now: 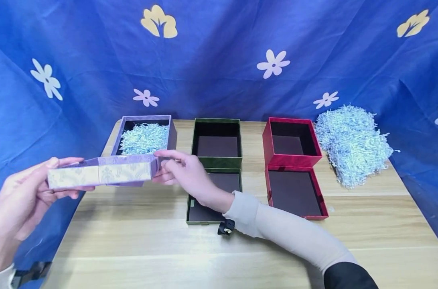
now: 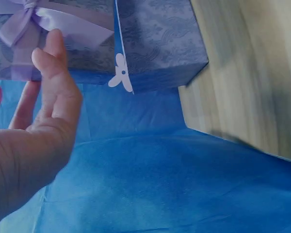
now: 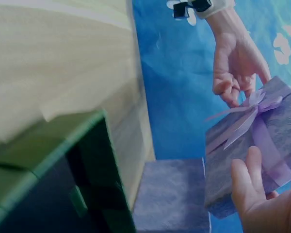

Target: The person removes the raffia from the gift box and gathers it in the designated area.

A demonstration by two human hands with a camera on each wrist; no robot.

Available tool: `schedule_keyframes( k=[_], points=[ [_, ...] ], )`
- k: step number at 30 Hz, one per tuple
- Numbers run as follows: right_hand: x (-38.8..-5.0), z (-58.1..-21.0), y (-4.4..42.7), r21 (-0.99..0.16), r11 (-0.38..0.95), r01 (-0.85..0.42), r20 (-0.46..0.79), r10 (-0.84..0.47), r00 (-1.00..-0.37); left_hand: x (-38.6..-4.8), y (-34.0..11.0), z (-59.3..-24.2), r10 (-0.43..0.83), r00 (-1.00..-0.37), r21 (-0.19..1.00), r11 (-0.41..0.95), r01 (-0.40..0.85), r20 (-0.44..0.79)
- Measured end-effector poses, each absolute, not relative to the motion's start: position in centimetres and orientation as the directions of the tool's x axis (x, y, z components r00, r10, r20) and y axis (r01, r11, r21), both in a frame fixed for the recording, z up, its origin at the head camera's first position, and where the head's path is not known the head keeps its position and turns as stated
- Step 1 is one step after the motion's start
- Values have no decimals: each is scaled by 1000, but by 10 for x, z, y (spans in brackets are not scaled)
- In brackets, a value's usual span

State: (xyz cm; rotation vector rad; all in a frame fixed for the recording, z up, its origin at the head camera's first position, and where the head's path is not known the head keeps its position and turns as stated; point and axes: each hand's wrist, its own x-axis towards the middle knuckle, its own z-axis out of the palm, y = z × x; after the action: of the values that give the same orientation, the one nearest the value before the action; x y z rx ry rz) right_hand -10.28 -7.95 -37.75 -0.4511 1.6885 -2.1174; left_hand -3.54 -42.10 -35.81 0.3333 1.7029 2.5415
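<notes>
Both hands hold the purple patterned lid (image 1: pixel 125 172) of a gift box, raised in front of the purple box (image 1: pixel 172 136). My left hand (image 1: pixel 27 196) grips its left end, thumb on the near side. At the right end my right hand (image 1: pixel 184 174) pinches the edge. A lilac ribbon bow (image 3: pixel 259 104) shows on the lid's outer face in the right wrist view. Pale blue shredded paper (image 1: pixel 144 137) fills the purple box behind the lid. The lid hides the front of that box; whether the two are joined is hard to see.
A green box (image 1: pixel 219 146) stands at the middle with its lid (image 1: pixel 204 212) laid open, partly under my right arm. Right of it is a red box (image 1: pixel 293 138) with its lid (image 1: pixel 295 192) open toward me. A pile of blue shredded paper (image 1: pixel 352 144) lies at the far right.
</notes>
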Motion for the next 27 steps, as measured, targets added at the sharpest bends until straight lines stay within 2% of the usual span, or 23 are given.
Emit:
schedule_keyframes(
  k=[4,7,14,16,20,27],
  points=[
    [-93,-382,-78,-963,-206,173,-44,-515,-856,-28,-422,-364,157,-985,930,-368,3,66],
    [-88,-385,-77,-959,-187,213,-83,-532,-843,-25,-427,-369,162,-987,956,-288,-55,-9],
    [-79,-397,-77,-962,-49,268,-194,-569,-799,-17,-442,-382,127,-969,975,92,-202,-213],
    [-76,-401,-79,-960,4,281,-233,-570,-788,-17,-444,-387,157,-961,964,175,-198,-226],
    [-72,-409,-84,-955,96,281,-286,-553,-783,-17,-445,-400,246,-947,958,250,-143,-206],
    [-63,-416,-96,-950,242,200,-297,-489,-820,-21,-440,-418,303,-934,963,243,-115,-188]
  ],
)
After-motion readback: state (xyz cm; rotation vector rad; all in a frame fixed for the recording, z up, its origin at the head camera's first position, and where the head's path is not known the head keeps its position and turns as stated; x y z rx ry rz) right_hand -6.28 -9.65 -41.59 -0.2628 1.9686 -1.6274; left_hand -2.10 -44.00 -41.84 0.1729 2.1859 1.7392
